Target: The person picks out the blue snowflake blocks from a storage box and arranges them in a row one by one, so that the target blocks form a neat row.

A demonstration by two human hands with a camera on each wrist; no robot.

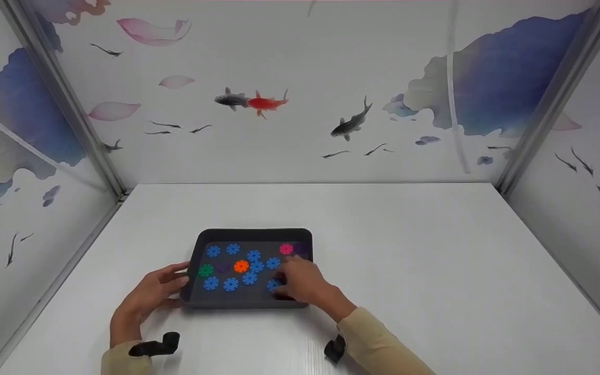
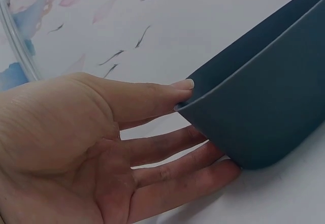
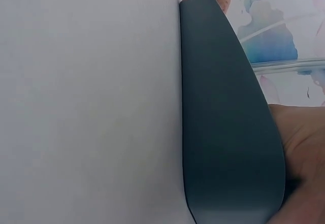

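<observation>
A dark rectangular tray [image 1: 245, 303] sits on the white table with several small notched plastic discs lying in it, mostly blue. One orange disc [image 1: 241, 266], one green disc [image 1: 205, 270] and one pink disc [image 1: 286, 249] are among them; dark purple ones show faintly. My left hand [image 1: 151, 291] holds the tray's left side, thumb over the rim and fingers against the outer wall [image 2: 264, 102]. Over the tray's right part, my right hand [image 1: 300, 281] reaches in, fingers bent down beside a blue disc [image 1: 273, 285]. Its fingertips are hidden behind the tray wall [image 3: 228, 117] in the right wrist view.
The white table [image 1: 435, 271] extends around the tray. White printed panels with fish and petals stand behind and at both sides, meeting at metal posts [image 1: 550, 99]. A black wrist mount [image 1: 155, 345] sits on the left sleeve, another [image 1: 335, 349] on the right.
</observation>
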